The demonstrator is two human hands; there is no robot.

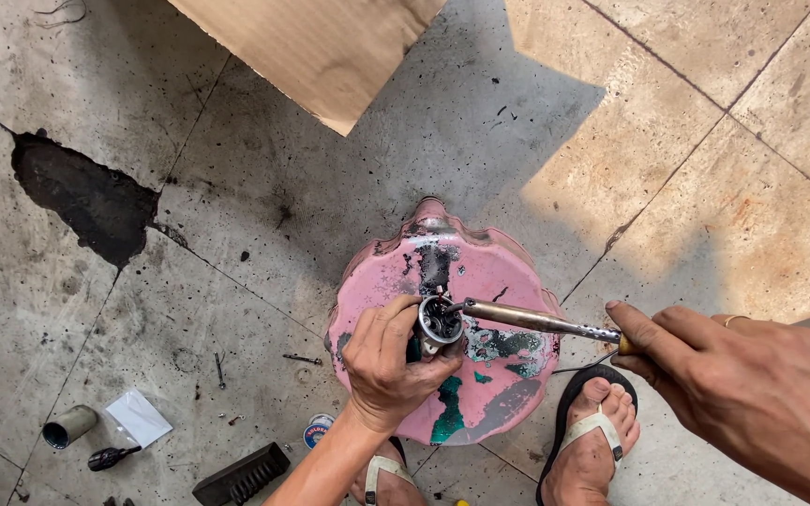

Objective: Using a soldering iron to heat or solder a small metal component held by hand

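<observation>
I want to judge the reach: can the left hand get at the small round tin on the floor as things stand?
Probably not right away. The left hand is closed around a small round metal part on the pink stool. The small round tin lies beside the forearm, with nothing covering it.

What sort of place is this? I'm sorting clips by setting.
Probably an informal repair spot on a stained tile floor: a soldering iron in the right hand, a pink stool as bench, small parts scattered around.
</observation>
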